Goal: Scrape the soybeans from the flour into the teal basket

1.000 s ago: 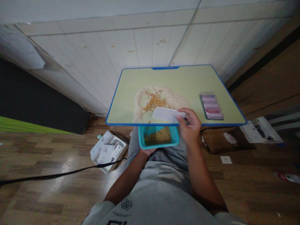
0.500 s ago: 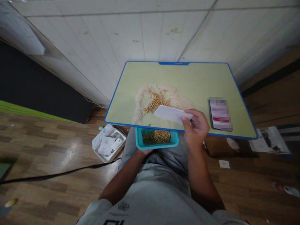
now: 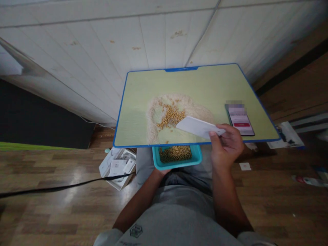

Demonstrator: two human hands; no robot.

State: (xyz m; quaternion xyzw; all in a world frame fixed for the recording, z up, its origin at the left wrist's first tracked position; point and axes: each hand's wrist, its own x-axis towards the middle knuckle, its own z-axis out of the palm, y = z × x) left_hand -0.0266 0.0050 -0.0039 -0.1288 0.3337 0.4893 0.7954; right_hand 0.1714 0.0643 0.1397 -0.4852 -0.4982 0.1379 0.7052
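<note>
Pinched between the thumb and fingers of my right hand (image 3: 228,145) is a flat white card (image 3: 197,127), tilted over the table. Its far left edge is beside a loose heap of yellow soybeans (image 3: 170,116). Pale rice-like grains (image 3: 153,124) form a curved band around the heap. My left hand (image 3: 164,172) holds a turquoise tray (image 3: 156,163) from below, just under the table's front edge; its fingers are mostly hidden. More soybeans (image 3: 176,153) lie inside the tray.
The pale green folding table (image 3: 146,83) has a blue rim and stands against a white panelled wall (image 3: 102,48). A phone (image 3: 240,119) rests at its right. On the floor at left is an open white box (image 3: 119,167), with a black strap (image 3: 77,186) running past it.
The view has shifted and tilted a little. My right hand and the card have moved slightly right, away from the soybeans. The tray remains in my left hand, slightly further right.
</note>
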